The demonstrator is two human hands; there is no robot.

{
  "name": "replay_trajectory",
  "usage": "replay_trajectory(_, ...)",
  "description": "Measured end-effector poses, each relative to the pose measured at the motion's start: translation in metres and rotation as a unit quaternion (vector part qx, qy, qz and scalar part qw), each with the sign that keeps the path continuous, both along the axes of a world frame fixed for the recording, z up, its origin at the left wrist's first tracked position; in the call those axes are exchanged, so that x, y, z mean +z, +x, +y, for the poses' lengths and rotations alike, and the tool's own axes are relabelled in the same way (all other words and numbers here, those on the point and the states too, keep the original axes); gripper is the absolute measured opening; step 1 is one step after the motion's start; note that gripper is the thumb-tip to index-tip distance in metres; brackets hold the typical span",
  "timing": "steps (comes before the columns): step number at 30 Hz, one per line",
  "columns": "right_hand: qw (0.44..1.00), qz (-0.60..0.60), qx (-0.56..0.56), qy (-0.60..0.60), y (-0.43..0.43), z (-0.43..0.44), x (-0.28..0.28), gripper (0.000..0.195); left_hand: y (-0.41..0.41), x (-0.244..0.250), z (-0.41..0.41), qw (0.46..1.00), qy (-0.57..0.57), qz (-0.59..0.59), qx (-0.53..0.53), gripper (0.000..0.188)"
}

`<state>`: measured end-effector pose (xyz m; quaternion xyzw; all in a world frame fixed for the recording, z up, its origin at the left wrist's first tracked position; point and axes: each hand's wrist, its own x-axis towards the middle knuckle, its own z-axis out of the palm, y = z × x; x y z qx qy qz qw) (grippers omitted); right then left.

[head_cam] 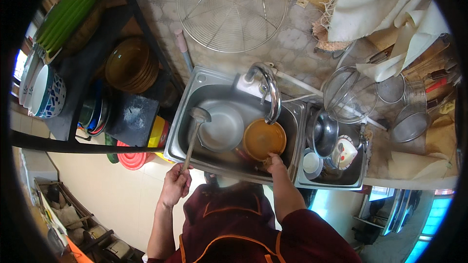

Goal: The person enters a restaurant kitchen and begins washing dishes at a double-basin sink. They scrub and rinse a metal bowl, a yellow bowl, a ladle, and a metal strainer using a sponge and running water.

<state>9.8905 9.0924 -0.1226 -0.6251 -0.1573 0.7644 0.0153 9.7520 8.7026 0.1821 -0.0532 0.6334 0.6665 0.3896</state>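
My left hand (177, 182) is closed around the handle end of a metal ladle (193, 135), whose bowl rests over the left side of a stainless steel sink (179, 128). Just right of the ladle, a round metal pan (222, 128) lies in the basin. Under the curved chrome faucet (272, 95) is an orange-brown bowl (264, 138). At that bowl's lower rim is my right hand (275, 163), with something brownish at its fingers, too small to identify; whether it grips the bowl cannot be told.
The right basin (329, 182) holds metal bowls (323, 135) and small dishes (312, 163). A black shelf (135, 117) with stacked brown bowls (128, 65) stands left. Wire strainers (351, 93) and a large round wire rack (234, 11) are at the wall. A red lid (132, 156) is below left.
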Motion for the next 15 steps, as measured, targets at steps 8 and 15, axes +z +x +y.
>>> replay_trajectory(8, 0.912, -0.189, 0.213, 0.295, -0.025, 0.014, 0.023, 0.032, 0.015, 0.000, 0.005, 0.999, 0.027, -0.008, 0.030, 0.019)
replay_trajectory(15, 0.500, -0.297, 0.650, 0.490, -0.117, 0.041, 0.169, 0.035, 0.015, -0.004, -0.011, 0.999, 0.032, -0.006, 0.034, 0.018)
